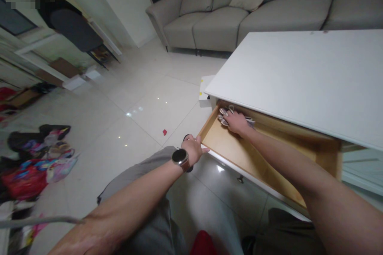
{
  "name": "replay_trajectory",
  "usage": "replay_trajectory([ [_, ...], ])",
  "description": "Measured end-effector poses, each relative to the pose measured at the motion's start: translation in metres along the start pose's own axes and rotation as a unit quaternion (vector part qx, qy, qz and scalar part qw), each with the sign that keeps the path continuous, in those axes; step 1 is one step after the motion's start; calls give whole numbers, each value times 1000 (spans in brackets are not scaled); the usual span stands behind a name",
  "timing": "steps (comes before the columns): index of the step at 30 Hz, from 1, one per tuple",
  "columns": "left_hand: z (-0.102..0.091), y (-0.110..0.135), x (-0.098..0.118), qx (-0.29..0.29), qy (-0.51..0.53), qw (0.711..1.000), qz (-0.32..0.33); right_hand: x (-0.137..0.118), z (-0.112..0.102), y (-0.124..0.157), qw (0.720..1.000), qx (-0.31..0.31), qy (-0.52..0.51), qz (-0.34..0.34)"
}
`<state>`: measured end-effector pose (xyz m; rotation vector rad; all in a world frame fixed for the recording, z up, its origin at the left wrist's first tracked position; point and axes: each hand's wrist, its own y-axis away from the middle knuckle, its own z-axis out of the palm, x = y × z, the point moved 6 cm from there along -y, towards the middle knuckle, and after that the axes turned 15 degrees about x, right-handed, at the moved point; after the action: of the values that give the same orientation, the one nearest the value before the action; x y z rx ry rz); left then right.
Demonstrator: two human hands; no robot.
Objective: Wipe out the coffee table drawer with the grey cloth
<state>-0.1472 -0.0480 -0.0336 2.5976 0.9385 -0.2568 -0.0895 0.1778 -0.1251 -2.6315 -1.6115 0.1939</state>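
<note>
A wooden drawer [223, 141] is pulled out from the white table. At its front left corner is my left hand [193, 149], wearing a round watch [180, 156] on a brown strap. The fingers are closed on the drawer's edge, and a small dark shape shows behind them. Reaching inside the drawer, my right hand [236, 122] is closed over a light and dark patterned, cloth-like bundle [223, 117] in the back left corner. Part of that bundle is hidden under the fingers, so its exact kind does not show.
The white tabletop [293, 75] extends over the drawer. A white box [205, 101] stands on the floor beside it. Behind is a grey sofa [209, 28]. A red scrap [164, 132] lies on the tiles. Bags and clothing [36, 167] are piled at left.
</note>
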Motion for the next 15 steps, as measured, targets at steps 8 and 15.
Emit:
replay_trajectory([
  [8, 3, -2, 0, -11, -9, 1000, 5, -1, -9, -17, 996, 82, 31, -9],
  [15, 4, -1, -1, -11, 5, 1000, -1, -7, 1, -30, 999, 46, 15, -18],
])
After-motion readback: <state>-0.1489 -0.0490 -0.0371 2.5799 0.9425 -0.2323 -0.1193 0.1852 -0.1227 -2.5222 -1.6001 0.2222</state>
